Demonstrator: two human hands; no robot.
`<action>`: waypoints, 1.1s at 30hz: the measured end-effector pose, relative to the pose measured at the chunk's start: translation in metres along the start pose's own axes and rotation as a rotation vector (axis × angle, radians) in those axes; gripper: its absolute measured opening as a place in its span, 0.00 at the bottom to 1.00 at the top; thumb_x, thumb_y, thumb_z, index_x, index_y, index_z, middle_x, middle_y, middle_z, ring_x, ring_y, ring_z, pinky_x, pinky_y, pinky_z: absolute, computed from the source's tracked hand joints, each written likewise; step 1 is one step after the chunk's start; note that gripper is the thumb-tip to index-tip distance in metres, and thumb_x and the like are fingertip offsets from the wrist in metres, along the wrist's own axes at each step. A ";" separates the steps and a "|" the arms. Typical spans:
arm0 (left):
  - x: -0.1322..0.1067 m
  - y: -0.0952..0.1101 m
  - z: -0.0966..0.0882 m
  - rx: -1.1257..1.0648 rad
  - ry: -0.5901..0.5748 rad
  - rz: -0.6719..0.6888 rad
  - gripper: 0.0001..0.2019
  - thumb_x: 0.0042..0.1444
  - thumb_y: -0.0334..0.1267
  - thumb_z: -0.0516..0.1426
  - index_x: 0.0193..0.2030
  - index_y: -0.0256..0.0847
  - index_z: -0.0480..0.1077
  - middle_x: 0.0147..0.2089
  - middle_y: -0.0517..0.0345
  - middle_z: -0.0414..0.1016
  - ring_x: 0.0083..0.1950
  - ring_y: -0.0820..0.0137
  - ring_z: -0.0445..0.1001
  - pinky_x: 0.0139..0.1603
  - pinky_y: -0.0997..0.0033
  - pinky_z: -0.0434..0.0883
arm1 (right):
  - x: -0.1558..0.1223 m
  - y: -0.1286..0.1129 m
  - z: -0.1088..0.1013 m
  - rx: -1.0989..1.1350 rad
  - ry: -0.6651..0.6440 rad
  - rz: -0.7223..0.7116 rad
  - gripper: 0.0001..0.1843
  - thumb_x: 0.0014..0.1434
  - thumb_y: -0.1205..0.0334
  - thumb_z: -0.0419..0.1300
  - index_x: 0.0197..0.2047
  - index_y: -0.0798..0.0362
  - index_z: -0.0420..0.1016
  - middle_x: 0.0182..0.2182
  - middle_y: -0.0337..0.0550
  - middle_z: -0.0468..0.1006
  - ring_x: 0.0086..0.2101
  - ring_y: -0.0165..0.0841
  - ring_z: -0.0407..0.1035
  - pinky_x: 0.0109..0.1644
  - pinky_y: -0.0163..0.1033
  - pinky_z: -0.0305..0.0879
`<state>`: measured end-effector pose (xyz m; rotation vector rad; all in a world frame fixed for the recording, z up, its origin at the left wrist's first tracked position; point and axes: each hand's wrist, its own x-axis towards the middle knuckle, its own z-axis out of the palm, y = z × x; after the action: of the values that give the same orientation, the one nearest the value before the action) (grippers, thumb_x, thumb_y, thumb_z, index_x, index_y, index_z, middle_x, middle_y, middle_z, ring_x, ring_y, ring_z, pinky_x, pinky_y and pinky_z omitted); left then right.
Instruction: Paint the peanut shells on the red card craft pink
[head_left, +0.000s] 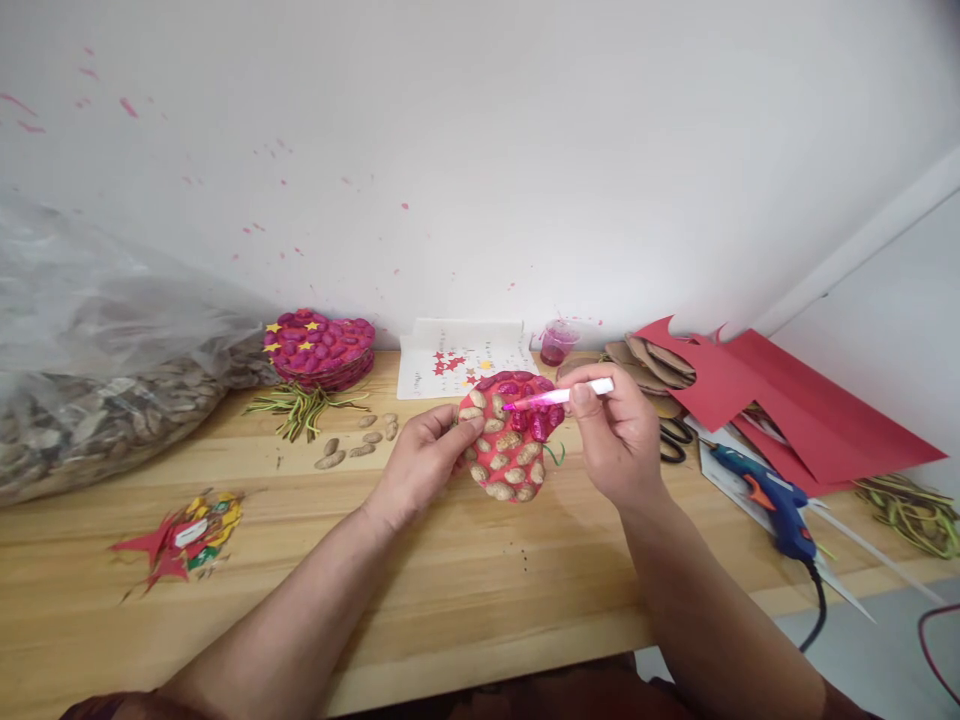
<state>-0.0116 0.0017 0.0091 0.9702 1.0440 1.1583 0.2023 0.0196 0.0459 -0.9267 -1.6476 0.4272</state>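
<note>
My left hand grips the left edge of a red paper piece covered with peanuts, raised above the table. Its upper right peanuts are wet magenta; the lower ones are bare tan shells. In the closed fingers of my right hand is a white-handled paintbrush. Its magenta-stained tip touches a peanut near the upper middle of the piece. A green strand sticks out at the piece's right side.
Left stand a bag of peanuts and a stack of magenta peanut pieces. Behind are a paper sheet and a paint cup. Scissors, a glue gun and red paper lie right. Loose peanuts and scraps lie left.
</note>
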 end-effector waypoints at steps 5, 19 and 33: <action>-0.002 0.006 0.003 0.069 0.030 0.002 0.23 0.47 0.58 0.70 0.31 0.39 0.73 0.22 0.64 0.67 0.21 0.75 0.62 0.20 0.75 0.62 | -0.001 0.003 0.000 0.000 -0.005 0.011 0.12 0.73 0.51 0.57 0.45 0.48 0.77 0.36 0.41 0.78 0.35 0.34 0.71 0.41 0.42 0.67; -0.003 0.006 0.002 0.148 -0.009 0.034 0.24 0.51 0.61 0.68 0.33 0.40 0.72 0.22 0.65 0.66 0.18 0.75 0.63 0.17 0.75 0.63 | -0.001 0.006 0.001 0.017 -0.007 -0.004 0.12 0.73 0.51 0.57 0.45 0.48 0.77 0.36 0.40 0.77 0.34 0.33 0.70 0.40 0.41 0.66; -0.003 0.006 0.001 0.152 0.018 0.065 0.24 0.52 0.62 0.67 0.32 0.41 0.71 0.23 0.65 0.66 0.19 0.75 0.63 0.16 0.75 0.64 | -0.003 0.000 -0.001 -0.024 -0.073 -0.019 0.11 0.73 0.52 0.57 0.43 0.47 0.77 0.36 0.42 0.79 0.36 0.36 0.73 0.43 0.46 0.69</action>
<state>-0.0119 -0.0004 0.0159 1.1223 1.1343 1.1553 0.2034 0.0176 0.0441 -0.9219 -1.7300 0.4343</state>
